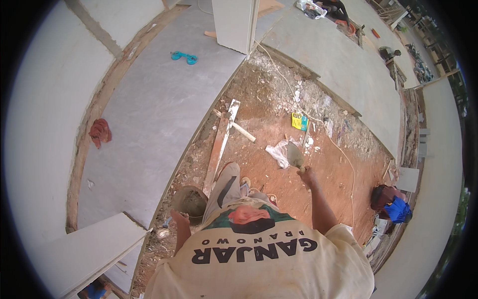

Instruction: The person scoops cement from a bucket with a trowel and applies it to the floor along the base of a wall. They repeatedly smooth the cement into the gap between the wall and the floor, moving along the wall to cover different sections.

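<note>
My right hand is closed round the handle of a trowel, whose grey blade points away from me above the reddish soil. At my left side, my left hand is at the near rim of a dark bucket and looks closed on it. Wet grey mortar seems to fill the bucket. Beyond the trowel blade lies a crumpled white plastic bag. Ahead of my feet are a long, mortar-stained straightedge and a pale-handled hammer lying across it.
Large grey floor tiles lie left, with a teal suction lifter and red cloth. A cable crosses the soil past a yellow-and-teal packet. Bags sit right. Other people are at the upper right and lower left.
</note>
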The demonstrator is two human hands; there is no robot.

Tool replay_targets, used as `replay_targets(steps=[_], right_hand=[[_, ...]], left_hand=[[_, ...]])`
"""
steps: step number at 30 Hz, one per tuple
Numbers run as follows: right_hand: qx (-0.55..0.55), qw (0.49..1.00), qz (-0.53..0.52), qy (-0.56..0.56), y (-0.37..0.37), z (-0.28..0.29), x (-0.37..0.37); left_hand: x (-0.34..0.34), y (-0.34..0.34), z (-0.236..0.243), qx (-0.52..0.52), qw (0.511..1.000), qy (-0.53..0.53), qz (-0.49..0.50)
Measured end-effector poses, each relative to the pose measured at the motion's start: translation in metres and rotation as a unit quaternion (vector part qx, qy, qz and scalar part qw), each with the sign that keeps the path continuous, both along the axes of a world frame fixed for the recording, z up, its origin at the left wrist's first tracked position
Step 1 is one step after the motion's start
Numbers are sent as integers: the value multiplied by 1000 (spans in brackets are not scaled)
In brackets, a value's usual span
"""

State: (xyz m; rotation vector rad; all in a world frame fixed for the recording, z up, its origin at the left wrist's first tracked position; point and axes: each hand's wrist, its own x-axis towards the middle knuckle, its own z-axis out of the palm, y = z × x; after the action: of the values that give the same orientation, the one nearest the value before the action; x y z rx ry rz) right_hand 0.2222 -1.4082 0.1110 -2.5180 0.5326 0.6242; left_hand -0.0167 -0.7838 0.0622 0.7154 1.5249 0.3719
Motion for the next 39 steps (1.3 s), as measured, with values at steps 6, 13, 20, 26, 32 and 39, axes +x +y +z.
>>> replay_targets(steps=[6,13,20,26,32,39], right_hand=[[26,999,-6,36,-9,-3,107],[20,999,14,31,-47,-9,192],[6,1000,6,18,-103,-9,254],[38,987,65,140,-99,-15,354],[10,972,211,98,-89,-56,495],[-13,949,310,58,-57,-155,623]], left_hand=[[138,-61,-6,-44,999,11,14],[277,-122,-22,-44,998,30,-43],[427,-157,-5,-37,993,36,-105],[546,-198,-1,65,974,50,-213],[647,-243,-49,106,938,20,-330],[777,-297,-155,86,897,4,-434]])
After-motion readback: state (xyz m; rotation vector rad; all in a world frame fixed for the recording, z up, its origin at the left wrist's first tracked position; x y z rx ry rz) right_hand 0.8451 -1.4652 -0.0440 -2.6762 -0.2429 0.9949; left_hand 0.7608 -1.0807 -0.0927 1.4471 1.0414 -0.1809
